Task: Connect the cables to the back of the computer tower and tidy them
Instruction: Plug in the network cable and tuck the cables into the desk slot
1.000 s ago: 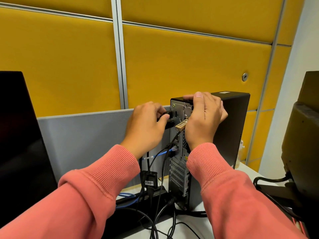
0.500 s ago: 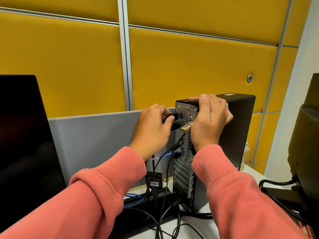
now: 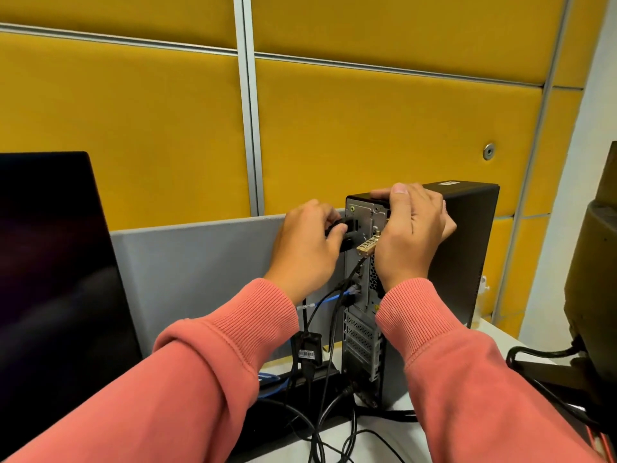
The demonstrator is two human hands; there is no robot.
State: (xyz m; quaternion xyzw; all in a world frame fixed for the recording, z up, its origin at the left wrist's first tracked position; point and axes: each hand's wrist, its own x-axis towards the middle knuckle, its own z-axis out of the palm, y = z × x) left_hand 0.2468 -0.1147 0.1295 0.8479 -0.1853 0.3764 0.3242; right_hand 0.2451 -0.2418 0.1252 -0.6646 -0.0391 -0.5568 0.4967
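Observation:
A black computer tower [image 3: 467, 248] stands upright on the white desk, its metal back panel [image 3: 362, 332] facing me. My left hand [image 3: 305, 250] pinches a black cable plug [image 3: 347, 233] against the upper ports of the panel. My right hand [image 3: 412, 235] grips the tower's top rear corner, thumb on the top edge. A brass combination lock [image 3: 367, 246] sticks out of the panel between my hands. A blue network cable [image 3: 329, 299] and black cables [image 3: 329, 332] hang from the lower ports.
A dark monitor [image 3: 56, 279] fills the left side. A grey divider [image 3: 200, 272] and yellow wall panels [image 3: 384, 128] stand behind the tower. Several black cables [image 3: 320, 429] lie tangled on the desk [image 3: 377, 439] below. Dark equipment [image 3: 594, 279] sits at the right edge.
Both hands keep their hold on the plug and the tower. The camera has shifted, so the scene sits a little further right and lower in view.

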